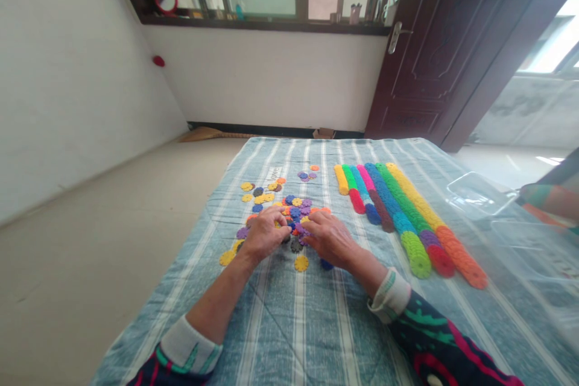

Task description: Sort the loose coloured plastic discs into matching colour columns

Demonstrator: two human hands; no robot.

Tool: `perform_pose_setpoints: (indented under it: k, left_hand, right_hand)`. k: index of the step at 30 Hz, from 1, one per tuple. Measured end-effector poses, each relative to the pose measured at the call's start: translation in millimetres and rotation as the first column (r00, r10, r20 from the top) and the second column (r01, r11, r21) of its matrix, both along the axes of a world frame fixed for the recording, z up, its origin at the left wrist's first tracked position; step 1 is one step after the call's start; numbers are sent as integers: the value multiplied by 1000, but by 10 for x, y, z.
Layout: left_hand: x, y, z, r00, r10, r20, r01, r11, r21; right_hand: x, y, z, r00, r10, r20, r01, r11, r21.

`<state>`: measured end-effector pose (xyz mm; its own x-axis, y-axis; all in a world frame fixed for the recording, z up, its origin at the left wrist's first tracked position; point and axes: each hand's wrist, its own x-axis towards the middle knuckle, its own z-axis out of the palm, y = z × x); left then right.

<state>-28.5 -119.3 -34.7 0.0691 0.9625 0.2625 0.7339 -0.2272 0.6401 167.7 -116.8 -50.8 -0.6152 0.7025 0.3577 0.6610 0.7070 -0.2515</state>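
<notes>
A loose pile of flower-shaped plastic discs point(295, 213) in blue, yellow, purple, orange and grey lies spread on a striped bed cover point(271, 325). Over its left side, my left hand point(266, 232) is closed, thumb and fingers bent together among the discs; what they hold, if anything, is hidden. From the right, my right hand point(329, 238) reaches in with its fingertips closed at a purple disc point(302, 230). Between the wrists, nearer to me, lie a yellow disc point(301, 263) and a grey disc point(296, 245).
Right of the pile lie long rows of overlapping discs point(407, 217), sorted by colour. Beyond them are a clear plastic container point(482, 191) and another clear tray point(534, 247). A person's blurred arm point(549, 199) is at the right edge. A dark red door point(434, 42) stands behind.
</notes>
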Motion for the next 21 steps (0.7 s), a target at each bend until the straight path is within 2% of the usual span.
perform_pose_setpoints:
  k: [6,9,11,13,16,18,21]
  left_hand:
    - [83,-55,84,983,-143,114,144,990,-1]
    - [130,-77,100,977,-183,113,184,983,3]
    - [135,-80,94,976,-198,86,197,980,30]
    - [121,-71,70,981,-190,40,187,980,74]
    - [87,-39,5,989,-146,-25,148,980,130]
    - [72,-14,-44,990,-127,-56,134,979,156]
    - [64,12,-97,987,-127,-98,144,971,193]
  right_hand:
    - [-49,-5,28,969,-9,-248,-16,995,-101]
    - [-29,26,93,954,-11,-298,-33,989,-142]
    - [63,75,190,965,-14,-263,-29,987,-157]
    - [248,143,321,984,-62,-170,32,984,-177]
    - [677,252,495,963,-267,27,267,943,-197]
    - [982,312,547,934,-349,76,357,912,-202]
    - [1309,369,530,883,-446,145,468,857,-216]
